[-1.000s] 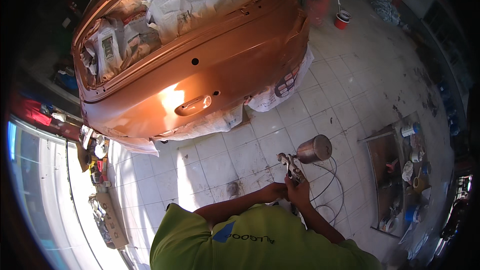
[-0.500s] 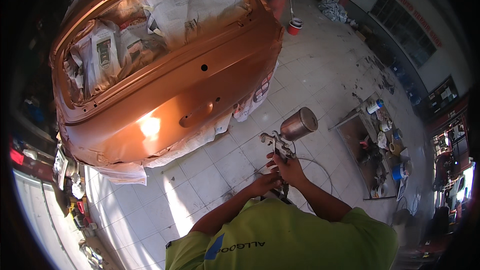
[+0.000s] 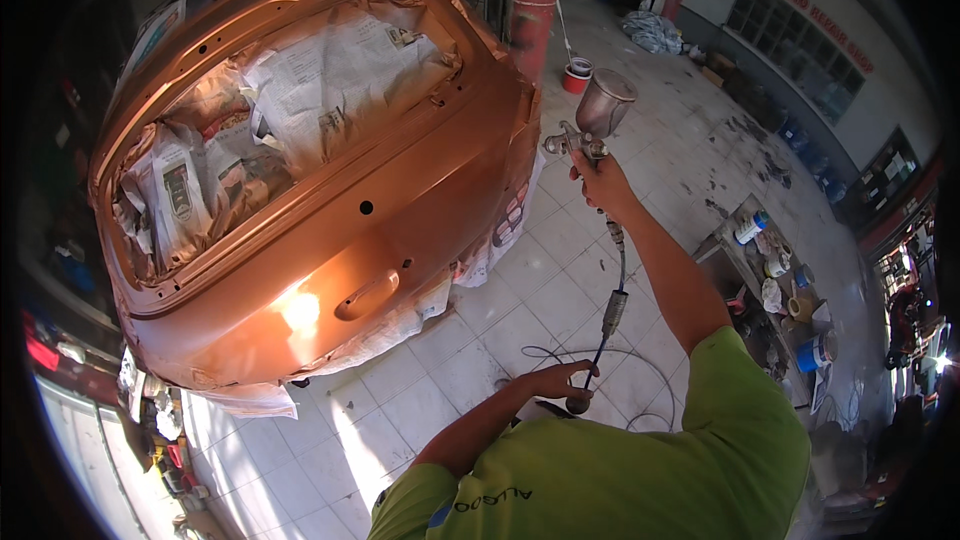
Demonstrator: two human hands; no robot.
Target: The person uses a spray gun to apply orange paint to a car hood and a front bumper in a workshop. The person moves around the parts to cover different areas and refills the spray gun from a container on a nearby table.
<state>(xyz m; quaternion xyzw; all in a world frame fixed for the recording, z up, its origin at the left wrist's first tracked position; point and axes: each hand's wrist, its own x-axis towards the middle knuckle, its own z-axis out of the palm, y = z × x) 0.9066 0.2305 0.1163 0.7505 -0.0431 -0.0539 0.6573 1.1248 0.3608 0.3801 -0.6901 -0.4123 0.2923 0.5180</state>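
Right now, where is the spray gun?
In the head view, the spray gun is just right of centre in the upper half, held in the right hand, to the right of the orange tailgate.

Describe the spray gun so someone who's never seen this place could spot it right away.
Start with the big orange car back on the left, its window opening masked with paper. Just past its right edge, in the person's right grip, is the spray gun. Its dull metal cup on top sets it apart from the red bucket on the floor beyond.
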